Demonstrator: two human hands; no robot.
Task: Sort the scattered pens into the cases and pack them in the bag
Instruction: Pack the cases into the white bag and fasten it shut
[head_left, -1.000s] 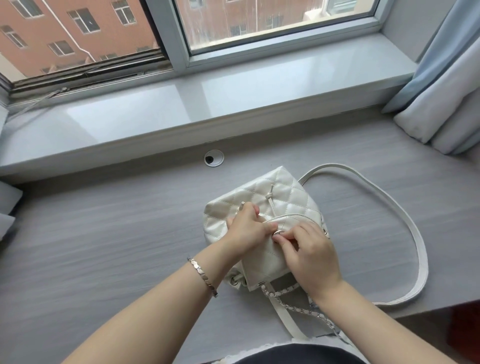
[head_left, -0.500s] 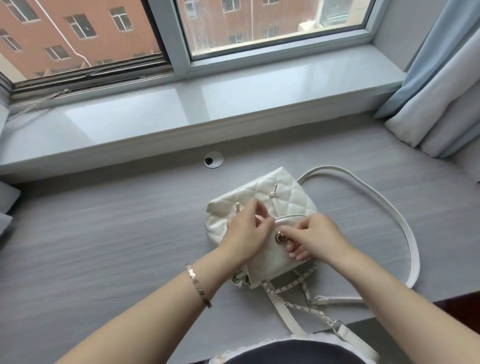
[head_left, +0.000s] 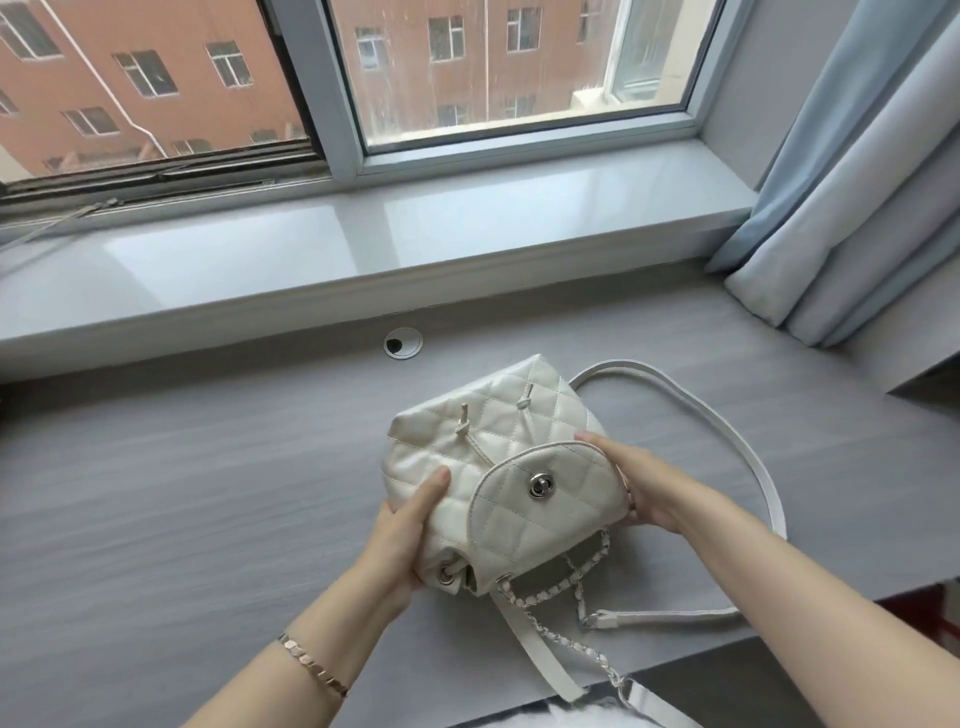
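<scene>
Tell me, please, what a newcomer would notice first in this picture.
A white quilted bag lies in the middle of the grey desk, its flap closed with a silver clasp. The left hand and right hand hold it by its sides. Behind, a large window shows a reddish building.

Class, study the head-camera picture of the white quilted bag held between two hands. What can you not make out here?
Head view only:
- Inside of the bag: covered by its closed flap; no pens or cases visible.
- Left hand and right hand: fingers partly hidden behind the bag.
- Strap: lower end cut off by the bottom edge.
</scene>
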